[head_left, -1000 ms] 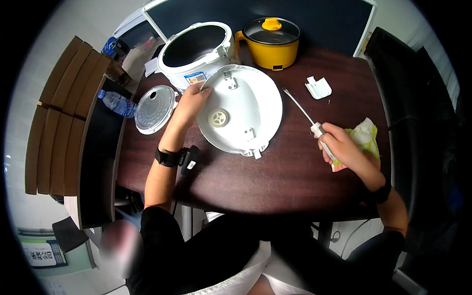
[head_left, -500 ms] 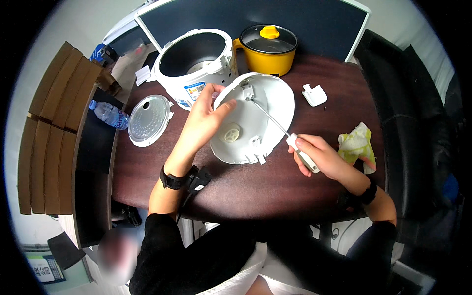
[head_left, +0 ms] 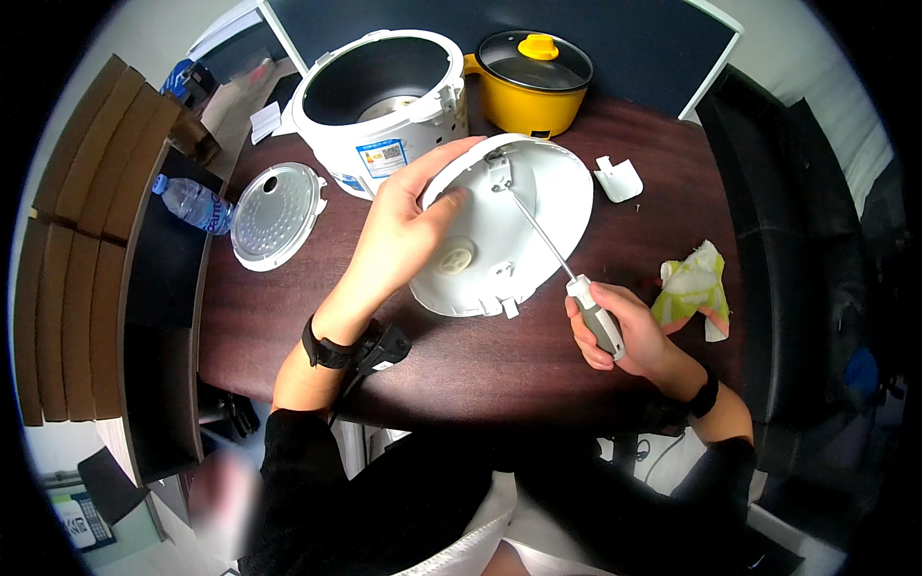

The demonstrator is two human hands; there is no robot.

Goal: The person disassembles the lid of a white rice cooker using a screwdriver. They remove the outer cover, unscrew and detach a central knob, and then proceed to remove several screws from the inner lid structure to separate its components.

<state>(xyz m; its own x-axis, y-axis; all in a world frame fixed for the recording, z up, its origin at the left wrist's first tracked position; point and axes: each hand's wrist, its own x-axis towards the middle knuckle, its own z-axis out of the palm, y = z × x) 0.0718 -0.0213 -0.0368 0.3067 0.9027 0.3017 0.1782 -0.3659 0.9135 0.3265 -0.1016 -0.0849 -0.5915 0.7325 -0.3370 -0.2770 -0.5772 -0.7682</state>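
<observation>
My left hand (head_left: 408, 216) grips the upper left rim of a white rice cooker lid shell (head_left: 538, 221), its hollow inner side tilted toward me. My right hand (head_left: 629, 331) is closed around the white and grey handle of a screwdriver (head_left: 597, 315). The screwdriver's metal shaft slants up and left, and its tip meets a small bracket (head_left: 499, 175) near the shell's top edge. Whether the tip sits in a screw is too small to tell. Behind the shell stands the white rice cooker body (head_left: 423, 139), without a lid on it.
A yellow pot (head_left: 533, 104) with a glass lid stands at the back. A round perforated inner cover (head_left: 279, 216) and a bottle (head_left: 195, 204) lie left. On the right are a white plastic piece (head_left: 619, 180), a tiny screw (head_left: 638, 207) and a crumpled cloth (head_left: 693, 288).
The view has shifted slightly. The lid shell has tipped a little, and my right hand has turned its grip on the screwdriver, whose tip stays at the bracket.
</observation>
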